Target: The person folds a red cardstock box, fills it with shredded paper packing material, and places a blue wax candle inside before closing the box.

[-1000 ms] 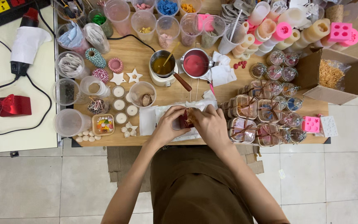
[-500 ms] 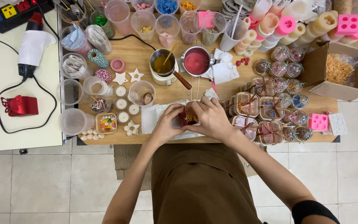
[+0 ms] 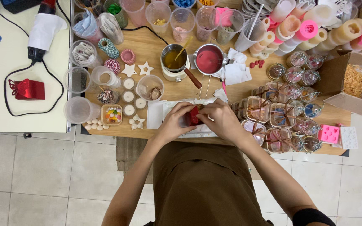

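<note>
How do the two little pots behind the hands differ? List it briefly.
The left pot holds amber-yellow liquid; the right pot holds pink-red. The left pot sits on a white base with a stick standing in it; the right pot has neither. Both are small, round, metal and uncovered.

We see a wooden table (image 3: 177, 90) crowded with plastic cups (image 3: 158, 11), a pot of yellow wax (image 3: 173, 60) beside a pot of red wax (image 3: 208, 59), and white stars (image 3: 146, 68). To the right we find clear ribboned boxes (image 3: 257, 109), pink moulds (image 3: 329, 134) and a cardboard box (image 3: 344, 79). On the white table at left lie a red box (image 3: 28, 89) and a black cable (image 3: 11, 83).
</note>
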